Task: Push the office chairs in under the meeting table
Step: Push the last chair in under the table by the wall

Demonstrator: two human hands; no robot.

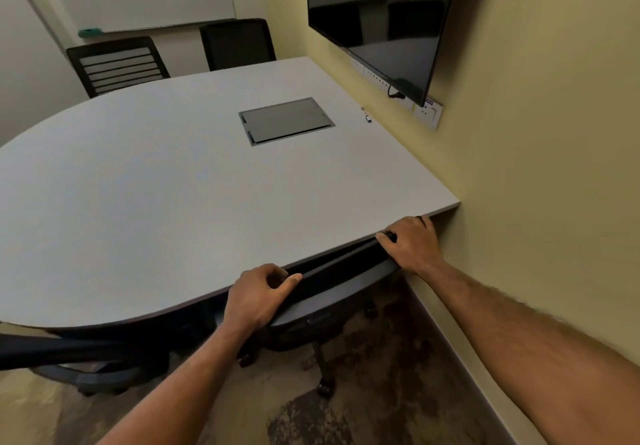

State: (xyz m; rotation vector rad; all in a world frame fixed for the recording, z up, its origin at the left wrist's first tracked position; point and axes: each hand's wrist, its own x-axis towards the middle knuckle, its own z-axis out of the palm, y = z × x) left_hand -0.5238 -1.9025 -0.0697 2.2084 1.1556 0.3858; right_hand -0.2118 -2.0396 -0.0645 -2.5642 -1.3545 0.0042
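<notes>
Left hand point(258, 297) and right hand point(412, 243) are clasping the chair backrest point(341, 266) beside the table point(156, 185) edge. Pushing evenly should be keeping it straight.

— How is the room lit?
— Evenly and rather dimly; soft shadow is cast under the table point(145, 202) below the left hand point(258, 297).
— And sharpness?
— Slight softness is seen throughout; lines are bent near the edges.

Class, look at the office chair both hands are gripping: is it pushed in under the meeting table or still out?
In. The chair's backrest touches the table edge; its seat is hidden beneath.
</notes>
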